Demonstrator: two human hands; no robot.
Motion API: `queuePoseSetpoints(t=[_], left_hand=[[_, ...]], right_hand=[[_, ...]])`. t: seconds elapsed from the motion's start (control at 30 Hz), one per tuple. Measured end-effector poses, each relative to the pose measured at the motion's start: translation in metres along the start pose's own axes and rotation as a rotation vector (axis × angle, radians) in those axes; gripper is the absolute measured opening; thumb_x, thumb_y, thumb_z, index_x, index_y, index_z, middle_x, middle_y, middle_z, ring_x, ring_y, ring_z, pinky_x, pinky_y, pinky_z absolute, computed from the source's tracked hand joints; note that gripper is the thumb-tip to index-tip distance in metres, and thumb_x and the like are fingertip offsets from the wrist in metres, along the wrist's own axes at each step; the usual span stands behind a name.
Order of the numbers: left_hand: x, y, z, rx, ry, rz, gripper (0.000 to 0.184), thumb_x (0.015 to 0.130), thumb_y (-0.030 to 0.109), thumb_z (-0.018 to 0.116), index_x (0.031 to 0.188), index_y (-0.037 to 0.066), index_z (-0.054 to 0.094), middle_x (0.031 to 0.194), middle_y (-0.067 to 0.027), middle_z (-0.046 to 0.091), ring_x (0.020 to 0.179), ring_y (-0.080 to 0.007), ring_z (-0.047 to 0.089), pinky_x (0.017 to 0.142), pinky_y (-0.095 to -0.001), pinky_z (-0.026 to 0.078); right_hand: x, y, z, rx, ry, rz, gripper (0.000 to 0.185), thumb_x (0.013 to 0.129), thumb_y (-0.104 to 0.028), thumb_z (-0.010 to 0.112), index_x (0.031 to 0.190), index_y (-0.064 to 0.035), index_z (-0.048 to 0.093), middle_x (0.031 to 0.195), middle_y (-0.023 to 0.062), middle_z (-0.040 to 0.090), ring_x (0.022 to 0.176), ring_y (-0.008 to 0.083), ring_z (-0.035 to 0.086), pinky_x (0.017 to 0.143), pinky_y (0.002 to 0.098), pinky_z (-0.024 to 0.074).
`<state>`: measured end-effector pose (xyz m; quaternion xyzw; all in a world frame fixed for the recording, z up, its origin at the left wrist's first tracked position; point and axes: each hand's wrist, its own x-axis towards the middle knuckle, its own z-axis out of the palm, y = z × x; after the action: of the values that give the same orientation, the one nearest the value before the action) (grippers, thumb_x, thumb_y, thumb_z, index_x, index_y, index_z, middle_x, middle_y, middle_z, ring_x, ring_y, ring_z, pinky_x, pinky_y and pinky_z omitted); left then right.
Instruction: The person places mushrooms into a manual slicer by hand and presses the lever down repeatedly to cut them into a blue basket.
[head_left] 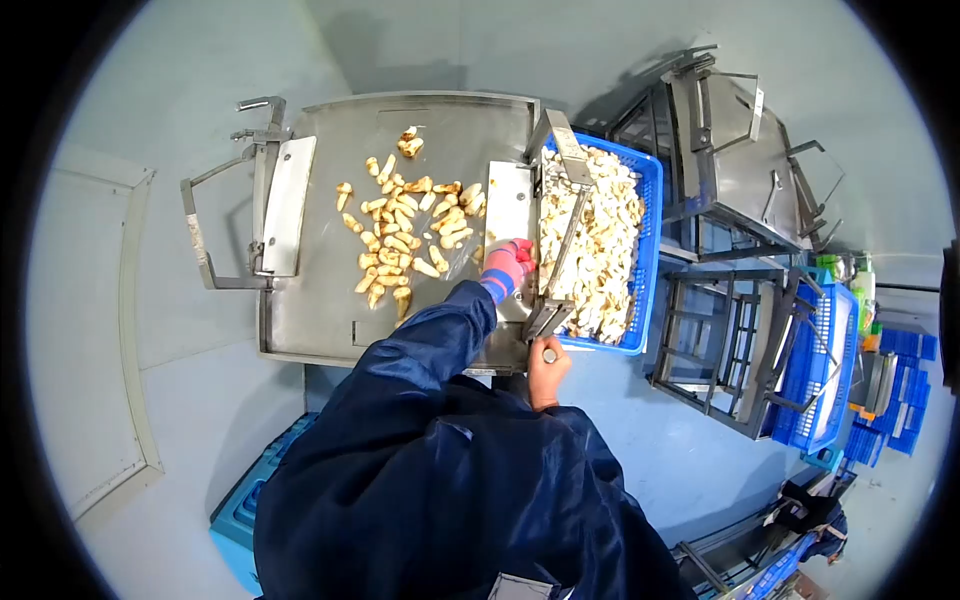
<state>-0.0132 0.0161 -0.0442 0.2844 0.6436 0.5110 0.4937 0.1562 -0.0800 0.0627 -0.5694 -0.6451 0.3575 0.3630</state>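
My left hand [508, 268], in a pink and blue striped glove, is at the white cutting board [511, 200], close beside the cutter's blade. Its fingers are drawn together, and whatever they hold is hidden. My bare right hand [547, 380] is wrapped around the cutter handle [550, 355] at the table's front edge. Whole mushrooms [395, 235], brown and cream, lie spread over the steel table [325, 310] left of the board. Beyond the blade arm [566, 235], pale sliced mushrooms [610, 235] fill a blue basket [650, 240].
Another cutter with a white board [288, 205] is mounted at the table's left end. Steel frames with cutters [745, 150] stand to the right, near more blue baskets [815, 365]. A blue bin [240, 525] is at lower left. Another person [825, 525] appears at lower right.
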Motion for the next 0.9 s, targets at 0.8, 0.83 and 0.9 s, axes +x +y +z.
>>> queuePoseSetpoints(t=[0.8,0.83,0.9], left_hand=[[-0.008,0.019,0.007,0.479,0.175,0.186,0.032,0.076,0.012,0.057,0.108,0.005,0.057,0.090,-0.0173,0.062,0.084,-0.0338,0.058,0.076,-0.0385,0.047],[-0.005,0.016,0.013,0.529,0.220,0.190,0.032,0.076,0.015,0.058,0.106,0.006,0.057,0.090,-0.0165,0.063,0.083,-0.0331,0.059,0.076,-0.0385,0.047],[0.006,0.013,0.018,0.230,0.178,0.033,0.029,0.077,0.014,0.058,0.105,0.006,0.058,0.089,-0.0150,0.063,0.082,-0.0323,0.059,0.076,-0.0372,0.047]], right_hand=[[-0.001,0.002,0.002,-0.008,0.005,0.028,0.021,0.076,-0.012,0.061,0.060,-0.0018,0.051,0.051,0.0164,0.047,0.044,0.0301,0.045,0.047,0.0373,0.0385],[-0.001,0.001,0.002,0.001,-0.002,0.040,0.021,0.076,-0.012,0.061,0.060,-0.0019,0.051,0.050,0.0163,0.047,0.044,0.0301,0.045,0.047,0.0373,0.0385],[0.001,0.000,0.000,0.020,-0.018,0.056,0.022,0.076,-0.012,0.061,0.060,-0.0019,0.050,0.050,0.0162,0.047,0.043,0.0301,0.045,0.047,0.0374,0.0386]])
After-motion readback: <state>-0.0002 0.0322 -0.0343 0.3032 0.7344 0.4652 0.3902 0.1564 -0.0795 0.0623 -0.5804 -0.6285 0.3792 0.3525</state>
